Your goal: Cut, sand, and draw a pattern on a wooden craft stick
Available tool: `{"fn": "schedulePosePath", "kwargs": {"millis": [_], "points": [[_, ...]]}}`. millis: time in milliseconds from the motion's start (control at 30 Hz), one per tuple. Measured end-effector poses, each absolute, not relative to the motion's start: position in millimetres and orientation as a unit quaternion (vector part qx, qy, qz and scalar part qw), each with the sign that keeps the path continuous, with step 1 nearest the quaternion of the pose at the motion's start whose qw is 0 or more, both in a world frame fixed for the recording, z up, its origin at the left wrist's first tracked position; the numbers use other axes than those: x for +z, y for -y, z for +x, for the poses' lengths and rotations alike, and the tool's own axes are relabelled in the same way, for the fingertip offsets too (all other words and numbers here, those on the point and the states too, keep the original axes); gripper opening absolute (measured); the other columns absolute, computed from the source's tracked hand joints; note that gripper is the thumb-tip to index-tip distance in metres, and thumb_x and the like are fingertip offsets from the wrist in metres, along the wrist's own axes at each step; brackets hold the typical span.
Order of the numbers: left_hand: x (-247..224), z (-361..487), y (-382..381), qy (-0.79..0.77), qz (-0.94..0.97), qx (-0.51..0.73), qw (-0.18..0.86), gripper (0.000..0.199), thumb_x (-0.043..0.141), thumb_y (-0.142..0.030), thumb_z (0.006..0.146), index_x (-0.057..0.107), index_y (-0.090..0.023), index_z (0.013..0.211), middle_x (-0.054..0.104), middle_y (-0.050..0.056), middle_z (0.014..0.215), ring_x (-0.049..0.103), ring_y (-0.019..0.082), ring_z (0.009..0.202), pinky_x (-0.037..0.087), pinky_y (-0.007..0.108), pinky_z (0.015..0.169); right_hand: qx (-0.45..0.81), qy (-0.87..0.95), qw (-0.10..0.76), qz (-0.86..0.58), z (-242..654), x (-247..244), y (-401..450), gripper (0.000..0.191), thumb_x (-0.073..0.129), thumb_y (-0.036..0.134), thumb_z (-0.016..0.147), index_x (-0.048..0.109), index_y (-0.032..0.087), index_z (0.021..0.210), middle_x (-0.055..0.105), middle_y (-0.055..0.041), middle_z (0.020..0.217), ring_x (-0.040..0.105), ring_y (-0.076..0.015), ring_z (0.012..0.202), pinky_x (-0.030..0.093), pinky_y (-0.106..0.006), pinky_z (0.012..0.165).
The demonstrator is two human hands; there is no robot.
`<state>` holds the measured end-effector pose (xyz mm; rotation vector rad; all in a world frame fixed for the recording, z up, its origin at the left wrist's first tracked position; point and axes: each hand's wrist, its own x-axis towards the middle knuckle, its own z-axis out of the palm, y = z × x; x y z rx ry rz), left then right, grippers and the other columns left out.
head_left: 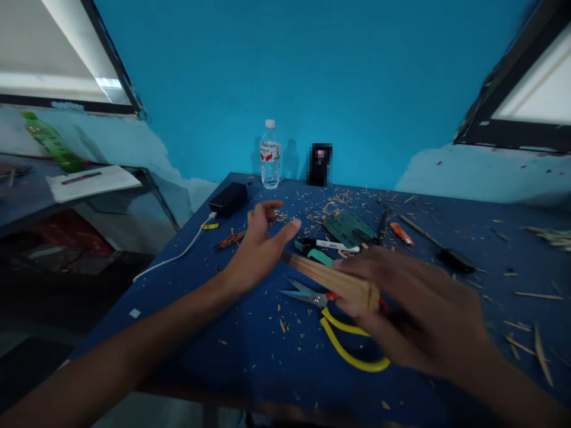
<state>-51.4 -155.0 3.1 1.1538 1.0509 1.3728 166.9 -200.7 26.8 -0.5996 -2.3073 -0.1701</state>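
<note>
Left hand [259,246] open, fingers spread; right hand [414,309] clenched.

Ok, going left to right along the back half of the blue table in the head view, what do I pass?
White cable → black box → water bottle → green mat → orange cutter → black-ended stick

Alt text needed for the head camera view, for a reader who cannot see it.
The right hand grips a bundle of thin wooden sticks above a blue table littered with shavings, while the open left hand hovers beside its tip. Yellow-handled scissors lie beneath.
</note>
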Motion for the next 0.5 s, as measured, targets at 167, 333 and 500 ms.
{"fn": "schedulePosePath", "kwargs": {"millis": [167, 333, 500], "points": [[37, -59, 192, -0.283, 0.763, 0.487, 0.318, 0.025, 0.075, -0.026, 0.087, 0.066, -0.022, 0.110, 0.066, 0.001, 0.099, 0.064, 0.015, 0.091, 0.054, 0.027, 0.083, 0.083, 0.904, 0.340, -0.245, 172, 48, 195, 0.010, 0.059, 0.031, 0.103, 0.056, 0.022, 0.100, 0.063, 0.0039, 0.086, 0.061, -0.0089, 0.075, 0.045, -0.021, 0.068], [61, -51, 217, -0.337, 0.788, 0.443, 0.264, 0.025, 0.082, -0.021, 0.080, 0.070, -0.024, 0.102, 0.072, -0.005, 0.092, 0.069, 0.010, 0.083, 0.057, 0.018, 0.075, 0.108, 0.920, 0.276, -0.257, 171, 52, 201, 0.012, 0.057, 0.034, 0.104, 0.053, 0.023, 0.101, 0.059, 0.0046, 0.087, 0.055, -0.0099, 0.074, 0.038, -0.024, 0.067], [61, -57, 222, -0.391, 0.778, 0.394, 0.295, 0.009, 0.081, -0.024, 0.082, 0.073, -0.024, 0.087, 0.075, -0.005, 0.085, 0.071, 0.010, 0.075, 0.052, 0.013, 0.060, 0.184, 0.914, 0.241, -0.268, 161, 52, 209, 0.018, 0.055, 0.036, 0.105, 0.052, 0.024, 0.092, 0.056, 0.0063, 0.079, 0.053, -0.0106, 0.072, 0.035, -0.025, 0.067]]}}
